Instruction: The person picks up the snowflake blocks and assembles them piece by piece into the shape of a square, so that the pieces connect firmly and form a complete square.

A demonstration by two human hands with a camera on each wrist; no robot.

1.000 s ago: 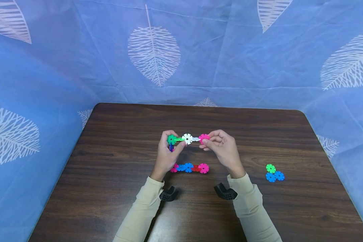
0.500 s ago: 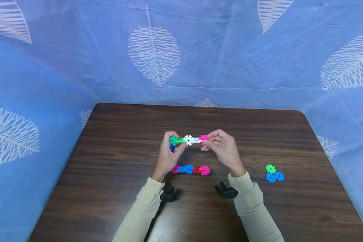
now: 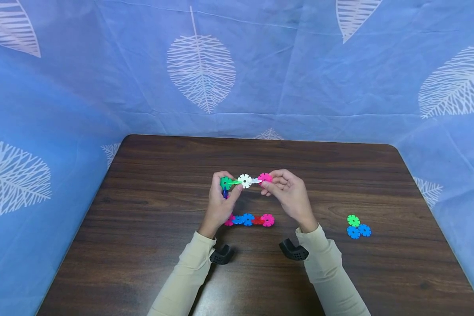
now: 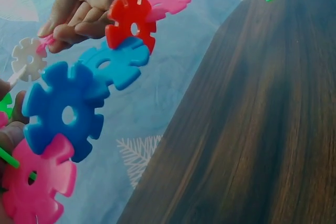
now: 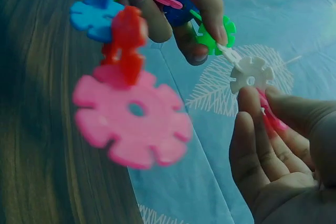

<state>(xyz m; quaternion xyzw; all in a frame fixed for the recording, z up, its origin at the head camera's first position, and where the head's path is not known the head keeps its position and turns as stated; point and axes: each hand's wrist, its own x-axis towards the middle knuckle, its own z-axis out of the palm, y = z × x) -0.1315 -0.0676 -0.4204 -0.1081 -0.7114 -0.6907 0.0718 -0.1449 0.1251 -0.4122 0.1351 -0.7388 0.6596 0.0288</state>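
Head view: from here I see the disc chain [image 3: 247, 219] held up over the table [image 3: 142, 263]. Left hand [image 3: 216, 202], fingers clamped on it beside the green disc [image 3: 223, 181]. Right hand [image 3: 293, 194], fingers pinching a pink disc [image 3: 265, 177], ten o'clock of that hand. Loose discs [image 3: 357, 229] toward four o'clock.

Left wrist view: red disc [image 4: 125, 17] at one o'clock from near blue disc [image 4: 55, 100].

Right wrist view: white disc [image 5: 257, 68] at twelve o'clock from right fingertips.

Left hand [image 3: 219, 204]: fingers gripping the notched-disc chain [image 3: 235, 182] near its green disc [image 3: 224, 183].
Right hand [image 3: 293, 197]: fingers pinching a pink disc [image 3: 265, 176].
White disc [image 3: 241, 181]: between the hands.
Lower row [image 3: 244, 219]: pink, blue, blue, red, pink; left end partly hidden.
Loose discs [image 3: 366, 233]: one green, two blue, clustered on the table [image 3: 399, 267].
Backdrop [image 3: 260, 79]: leaf-printed blue cloth.
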